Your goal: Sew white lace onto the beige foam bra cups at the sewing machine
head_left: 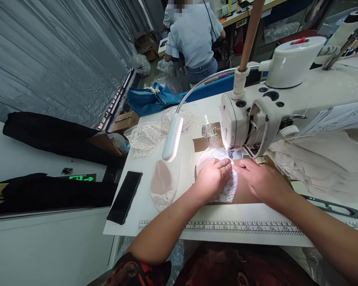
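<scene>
From my end, L hand (212, 178) pinches wht lace pc (230, 190) just below sewing mach. (235, 121) needle area; R hand (267, 182) fingertips at lace edge, can't tell if pinching. Pale cup (163, 182) lies left, blk phone (124, 197) beyond.

A ruler scale (258, 229) on the white table (143, 208) is showing 12 through 15, and a green sign (82, 178) is displaying an arrow (90, 179).

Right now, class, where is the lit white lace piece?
In the head view, the lace piece lies right of centre, under the left hand, by the sewing machine.
</scene>
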Available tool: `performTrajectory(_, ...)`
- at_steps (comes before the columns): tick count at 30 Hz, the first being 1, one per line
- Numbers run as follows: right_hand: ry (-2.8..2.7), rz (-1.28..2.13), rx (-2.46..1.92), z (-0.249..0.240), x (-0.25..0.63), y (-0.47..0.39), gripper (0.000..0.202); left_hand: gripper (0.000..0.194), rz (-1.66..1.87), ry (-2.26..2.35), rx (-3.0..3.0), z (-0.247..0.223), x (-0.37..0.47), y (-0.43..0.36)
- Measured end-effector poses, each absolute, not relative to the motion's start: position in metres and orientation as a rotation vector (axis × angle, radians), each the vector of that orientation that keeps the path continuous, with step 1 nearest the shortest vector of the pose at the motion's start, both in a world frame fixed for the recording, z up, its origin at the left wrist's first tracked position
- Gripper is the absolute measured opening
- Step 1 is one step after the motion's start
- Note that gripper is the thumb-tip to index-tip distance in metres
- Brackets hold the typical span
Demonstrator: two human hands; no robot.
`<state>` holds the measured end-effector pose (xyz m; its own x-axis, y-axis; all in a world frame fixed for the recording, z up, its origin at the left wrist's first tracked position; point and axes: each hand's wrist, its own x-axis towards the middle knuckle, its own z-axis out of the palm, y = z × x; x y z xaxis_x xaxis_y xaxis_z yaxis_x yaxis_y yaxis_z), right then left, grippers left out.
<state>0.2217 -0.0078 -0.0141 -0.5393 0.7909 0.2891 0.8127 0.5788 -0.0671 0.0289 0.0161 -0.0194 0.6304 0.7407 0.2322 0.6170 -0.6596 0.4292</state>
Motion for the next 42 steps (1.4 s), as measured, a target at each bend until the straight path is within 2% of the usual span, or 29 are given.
performTrajectory(4, -2.471, -0.1, -1.356, -0.016, 0.219, -0.004, 0.033, 0.039, 0.628, 1.047, 2.641, -0.023, 0.025, 0.027)
performTrajectory(20, -2.437, -0.198, -1.423, -0.014, 0.21, -0.001, 0.045, 0.034, 0.631, 0.971, 2.702, -0.026, 0.016, 0.048)
performTrajectory(36, -2.353, -0.08, -1.381, -0.036, 0.219, -0.005, 0.038, 0.042, 0.256, 1.556, 2.716, -0.013, 0.026, 0.026)
performTrajectory(42, -2.365, -0.038, -1.318, -0.049, 0.227, -0.001, 0.039, 0.033, 0.189, 1.749, 2.532, 0.016, -0.015, -0.002)
